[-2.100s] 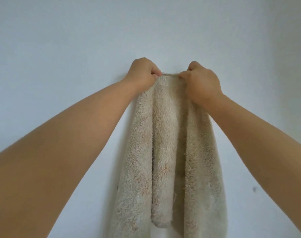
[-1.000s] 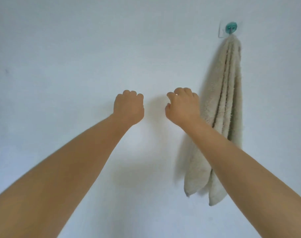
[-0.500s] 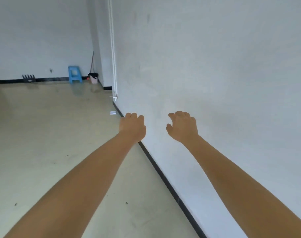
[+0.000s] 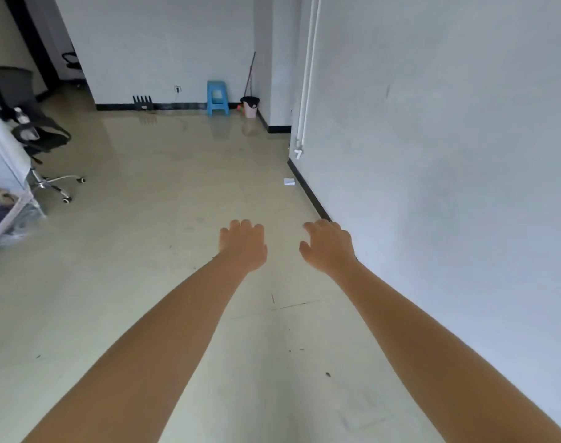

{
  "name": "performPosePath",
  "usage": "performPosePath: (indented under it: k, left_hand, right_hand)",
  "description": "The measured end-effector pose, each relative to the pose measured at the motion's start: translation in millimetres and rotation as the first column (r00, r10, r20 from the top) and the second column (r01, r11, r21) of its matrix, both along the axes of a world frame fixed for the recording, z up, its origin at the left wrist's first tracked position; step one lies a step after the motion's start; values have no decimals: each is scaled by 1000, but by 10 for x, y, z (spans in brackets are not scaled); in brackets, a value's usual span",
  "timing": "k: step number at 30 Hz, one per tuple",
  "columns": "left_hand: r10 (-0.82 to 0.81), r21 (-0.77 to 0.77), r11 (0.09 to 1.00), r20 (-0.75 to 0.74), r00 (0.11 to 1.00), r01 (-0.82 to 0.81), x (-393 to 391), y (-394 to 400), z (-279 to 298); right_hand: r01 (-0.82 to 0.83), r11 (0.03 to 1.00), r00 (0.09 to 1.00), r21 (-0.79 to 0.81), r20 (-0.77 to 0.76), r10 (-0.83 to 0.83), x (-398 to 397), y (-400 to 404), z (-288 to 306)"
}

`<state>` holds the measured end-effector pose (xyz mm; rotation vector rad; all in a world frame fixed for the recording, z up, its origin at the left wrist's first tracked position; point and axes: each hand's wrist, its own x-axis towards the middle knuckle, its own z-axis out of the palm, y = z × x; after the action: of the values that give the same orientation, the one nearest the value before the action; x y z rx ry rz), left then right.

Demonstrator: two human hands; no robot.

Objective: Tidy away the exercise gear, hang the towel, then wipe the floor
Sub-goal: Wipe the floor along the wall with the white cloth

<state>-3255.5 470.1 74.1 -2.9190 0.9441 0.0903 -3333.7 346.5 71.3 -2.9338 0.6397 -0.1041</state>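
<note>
Beige floor (image 4: 177, 199) beneath empty left hand (image 4: 242, 246), right hand (image 4: 328, 246)

Towel released onto hook, now out of view. Left hand (image 4: 242, 247) and right hand (image 4: 328, 247) empty, fingers loosely curled, lowered over floor (image 4: 151, 219). View turned left along wall.
</note>
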Motion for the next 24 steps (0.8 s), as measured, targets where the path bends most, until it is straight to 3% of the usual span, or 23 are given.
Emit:
performPosePath:
  k: [15,24]
  left_hand:
    - [-21,44,999,-44,999,23,3669,-968,-328]
    - [-18,35,999,-38,999,19,6208,-1297,-465]
  right_hand:
    - [48,997,995,58,-89,-43,3767,-1122,-370]
    - [20,996,993,85,-116,-10,6345,-1336,-609]
